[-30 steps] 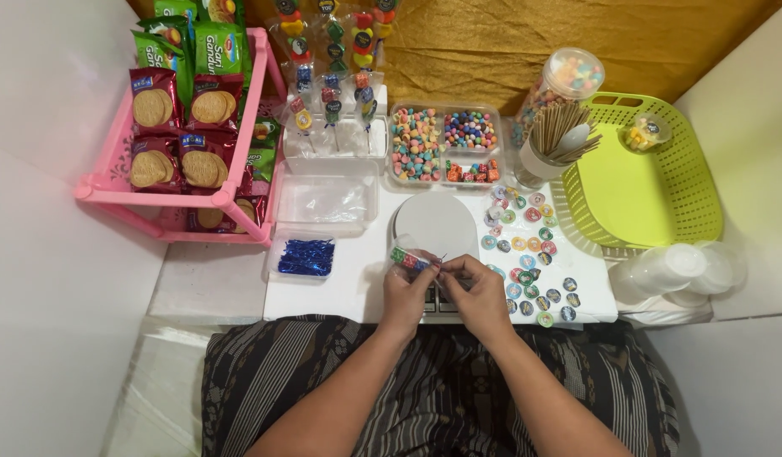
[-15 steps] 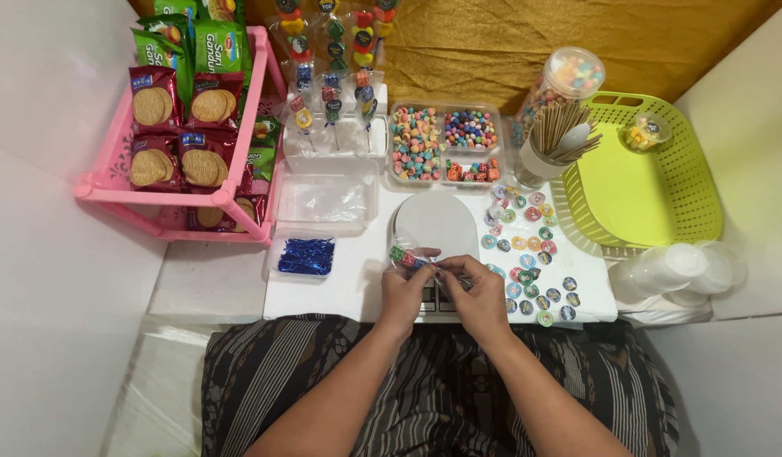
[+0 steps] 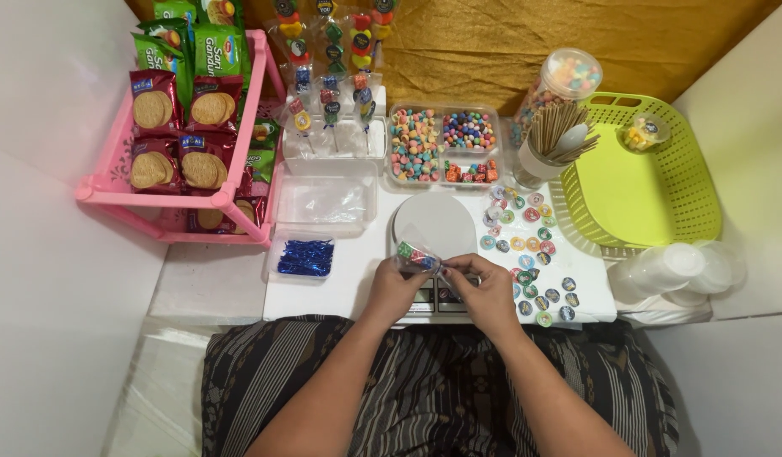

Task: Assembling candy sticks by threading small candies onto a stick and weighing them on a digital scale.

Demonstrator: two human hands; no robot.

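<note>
Together now, left hand (image 3: 394,290) and right hand (image 3: 485,292) both pinched on a small candy bag (image 3: 418,256), just before the white scale (image 3: 434,227).

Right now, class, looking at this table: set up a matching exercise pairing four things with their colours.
Things:
1. rack
2. basket
3. twist ties
4. backdrop cloth

Colours:
A. blue
B. golden brown
C. pink
D. lime green

Pairs: 1-C, 2-D, 3-A, 4-B
</note>
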